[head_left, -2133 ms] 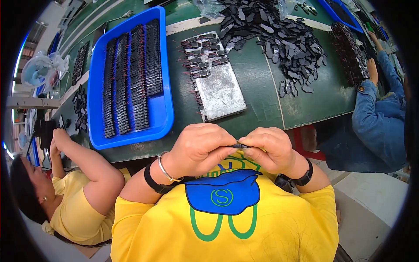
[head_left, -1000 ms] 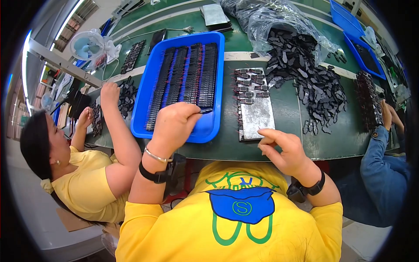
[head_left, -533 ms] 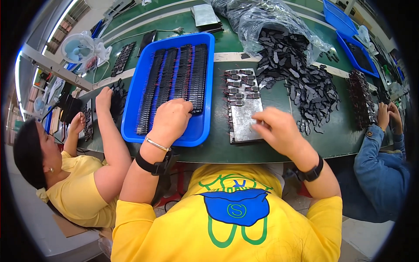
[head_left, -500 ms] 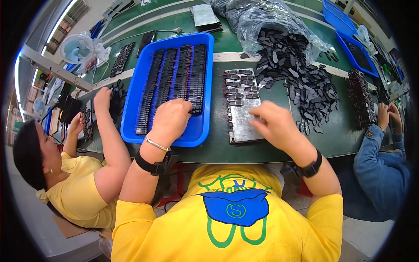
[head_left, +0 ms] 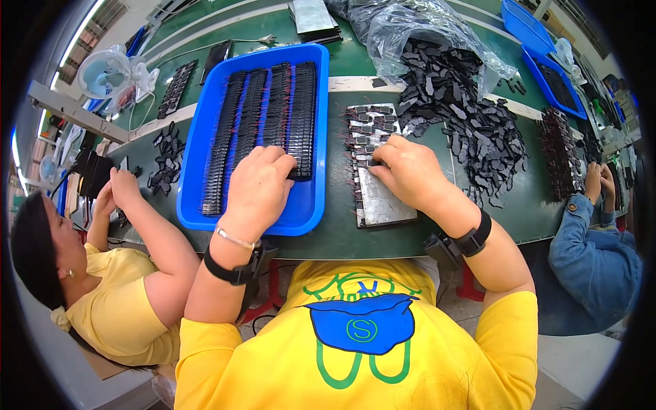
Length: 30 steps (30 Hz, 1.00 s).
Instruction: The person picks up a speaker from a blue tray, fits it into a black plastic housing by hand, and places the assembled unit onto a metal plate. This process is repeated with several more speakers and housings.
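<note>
Several small parts (head_left: 389, 118) on the plate (head_left: 383, 203) right of the tray (head_left: 320, 109) now meet the right hand (head_left: 411, 169), just moved up, suggesting a pickup, fingers narrow; the left hand (head_left: 258, 186) stays at the tray's black pieces (head_left: 301, 137), both holds unclear.

The left hand (head_left: 260, 184) had parted from the right hand (head_left: 413, 174), which it met near the chest when I first looked, and gone into the blue tray (head_left: 306, 203); the right had since moved from over the bare end of the metal block (head_left: 383, 202) up to its small black parts (head_left: 378, 123). The left-side neighbour's hands (head_left: 120, 188) had come together.
</note>
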Available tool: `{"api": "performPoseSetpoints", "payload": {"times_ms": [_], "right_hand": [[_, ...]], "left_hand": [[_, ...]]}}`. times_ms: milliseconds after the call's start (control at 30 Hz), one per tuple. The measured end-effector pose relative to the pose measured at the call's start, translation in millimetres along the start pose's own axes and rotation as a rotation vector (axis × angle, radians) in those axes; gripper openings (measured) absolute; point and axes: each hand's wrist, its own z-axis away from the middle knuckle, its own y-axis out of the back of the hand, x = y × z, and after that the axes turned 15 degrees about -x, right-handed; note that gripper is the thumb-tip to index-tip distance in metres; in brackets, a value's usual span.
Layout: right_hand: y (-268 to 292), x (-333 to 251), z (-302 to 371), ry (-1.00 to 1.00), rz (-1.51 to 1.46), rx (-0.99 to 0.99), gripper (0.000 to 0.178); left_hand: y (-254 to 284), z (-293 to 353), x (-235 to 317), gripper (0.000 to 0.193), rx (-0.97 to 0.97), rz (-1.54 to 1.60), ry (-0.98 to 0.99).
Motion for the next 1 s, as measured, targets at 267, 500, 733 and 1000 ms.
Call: {"api": "performPoseSetpoints", "payload": {"times_ms": [267, 500, 733, 1000], "right_hand": [[24.8, -33.1, 61.9, 0.082, -0.264, 0.195, 0.023], [19.0, -46.5, 88.5, 0.193, -0.164, 0.338, 0.032], [12.3, -47.9, 100.4, 0.175, -0.167, 0.33, 0.033], [8.3, -47.4, 105.1, 0.124, -0.212, 0.3, 0.032]], "left_hand": [[-7.4, 8.4, 68.8, 0.022, -0.16, 1.393, 0.046], [-21.4, -1.7, 84.0, 0.015, -0.384, 1.72, 0.024], [-28.7, 2.7, 95.1, 0.012, -0.393, 1.592, 0.037], [-30.3, -1.6, 96.7, 0.015, 0.119, 0.68, -0.401]]}}
